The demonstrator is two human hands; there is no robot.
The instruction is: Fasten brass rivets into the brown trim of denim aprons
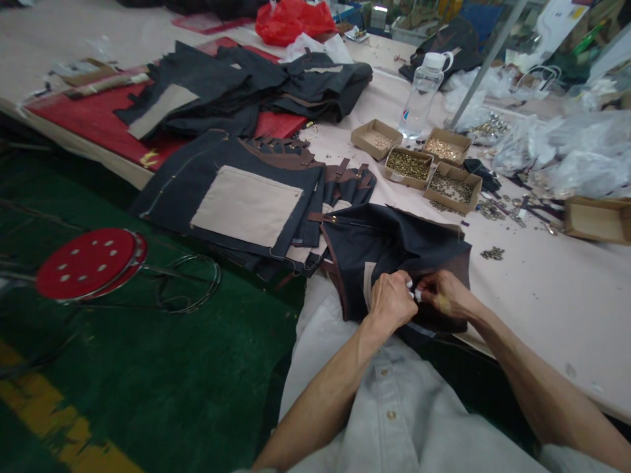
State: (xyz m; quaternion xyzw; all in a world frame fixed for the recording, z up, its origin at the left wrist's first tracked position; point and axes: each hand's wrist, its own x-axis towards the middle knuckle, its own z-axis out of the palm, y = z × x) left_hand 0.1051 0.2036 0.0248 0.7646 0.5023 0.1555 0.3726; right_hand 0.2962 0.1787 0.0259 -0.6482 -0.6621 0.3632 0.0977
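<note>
A dark fabric piece with brown trim (394,233) lies over the table's front edge, close to my body. My left hand (393,299) is closed on this dark fabric, with white wrapping on its fingertips. Just right of it, my right hand (446,293) is pinched at the same piece, its fingertips also partly white; anything small between them is too tiny to tell. The two hands nearly touch. To the left, a stack of dark pieces (197,171) carries a beige patch (249,205).
Small cardboard boxes of metal fittings (452,189) stand behind the fabric, near a clear bottle (421,98). More dark cloth (211,82) lies on a red board (59,118). Plastic bags (572,157) fill the right back. A red stool (86,263) stands on the green floor.
</note>
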